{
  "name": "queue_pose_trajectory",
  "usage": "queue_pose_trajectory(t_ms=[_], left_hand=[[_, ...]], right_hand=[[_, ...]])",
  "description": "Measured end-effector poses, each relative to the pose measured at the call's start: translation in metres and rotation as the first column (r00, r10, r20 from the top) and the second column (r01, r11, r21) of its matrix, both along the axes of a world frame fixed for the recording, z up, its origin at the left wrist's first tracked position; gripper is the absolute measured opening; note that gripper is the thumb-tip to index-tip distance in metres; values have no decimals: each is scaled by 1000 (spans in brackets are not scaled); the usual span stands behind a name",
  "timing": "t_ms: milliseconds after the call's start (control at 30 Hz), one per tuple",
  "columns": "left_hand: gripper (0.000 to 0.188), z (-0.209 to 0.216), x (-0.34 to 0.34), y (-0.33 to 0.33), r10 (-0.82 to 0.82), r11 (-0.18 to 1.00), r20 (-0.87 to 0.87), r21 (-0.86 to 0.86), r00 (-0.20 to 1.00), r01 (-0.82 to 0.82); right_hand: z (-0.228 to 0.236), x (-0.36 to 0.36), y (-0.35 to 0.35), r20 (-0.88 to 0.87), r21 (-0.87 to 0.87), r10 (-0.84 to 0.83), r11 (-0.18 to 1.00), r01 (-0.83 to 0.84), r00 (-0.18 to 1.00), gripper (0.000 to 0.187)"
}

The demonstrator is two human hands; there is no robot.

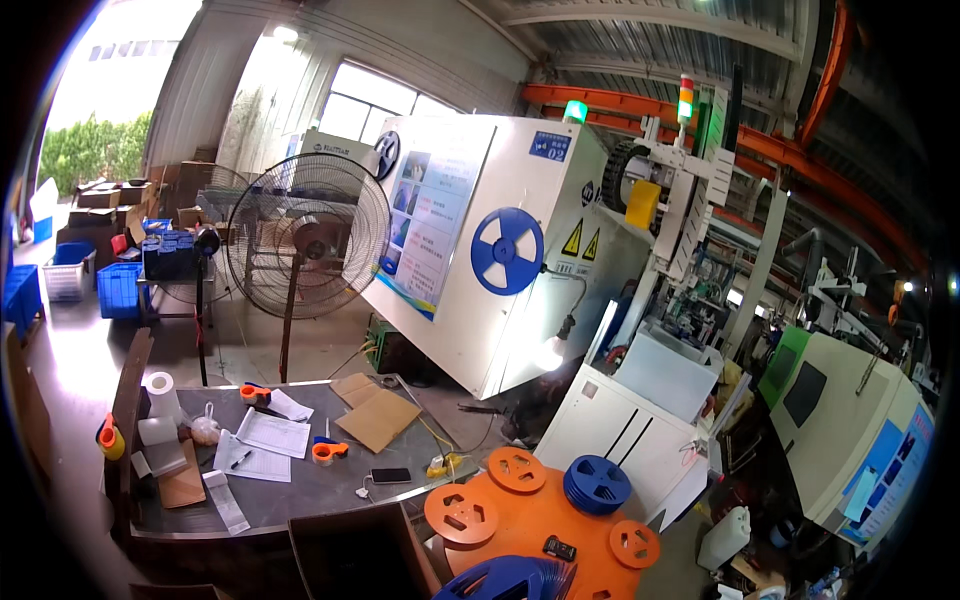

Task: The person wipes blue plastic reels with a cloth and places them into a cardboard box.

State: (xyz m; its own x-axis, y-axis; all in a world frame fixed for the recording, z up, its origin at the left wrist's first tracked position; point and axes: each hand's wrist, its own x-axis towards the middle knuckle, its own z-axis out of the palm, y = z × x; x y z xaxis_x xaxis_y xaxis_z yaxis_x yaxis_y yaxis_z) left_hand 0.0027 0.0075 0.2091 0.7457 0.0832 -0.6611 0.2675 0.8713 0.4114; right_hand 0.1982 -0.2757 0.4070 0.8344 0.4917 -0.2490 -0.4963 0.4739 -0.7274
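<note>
Neither of my hands shows in this view. Closest to me, at the lower edge, is a stack of large blue reels (505, 580), cut off by the frame. It lies by an orange round table top (590, 510). On that top rest a smaller stack of blue reels (597, 484) and several flat orange reels, one of them at the left (461, 514). A small black device (560, 547) lies among them. Left of the stack stands an open cardboard box (360, 555), dark inside.
A grey table (330, 490) on the left holds papers (255, 455), cardboard pieces (380, 420), orange tape dispensers (328, 453) and a phone (390, 476). Behind it stand a large fan (310, 235) and a white machine (480, 330). A white jug (724, 538) is on the floor at right.
</note>
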Motion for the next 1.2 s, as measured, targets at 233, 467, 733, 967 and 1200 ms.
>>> queue_pose_trajectory(t_ms=[233,467,733,967,1200], left_hand=[[58,57,13,-13,-106,835,-126,528,986,157],[66,134,34,-18,-669,-631,-357,736,652,-245],[44,204,30,-24,-729,-566,-342,788,592,-242],[23,209,15,-32,-672,-654,-275,656,687,-377],[35,205,11,-32,-659,-649,-311,696,685,-308]], right_hand=[[-4,-3,-13,-57,127,45,991,-38,997,32],[32,-15,-33,96,238,66,967,-87,993,36],[55,-16,-34,76,522,237,818,-242,968,32],[57,-28,-41,109,512,268,810,-285,957,34],[58,-21,-35,109,506,291,807,-305,951,34]])
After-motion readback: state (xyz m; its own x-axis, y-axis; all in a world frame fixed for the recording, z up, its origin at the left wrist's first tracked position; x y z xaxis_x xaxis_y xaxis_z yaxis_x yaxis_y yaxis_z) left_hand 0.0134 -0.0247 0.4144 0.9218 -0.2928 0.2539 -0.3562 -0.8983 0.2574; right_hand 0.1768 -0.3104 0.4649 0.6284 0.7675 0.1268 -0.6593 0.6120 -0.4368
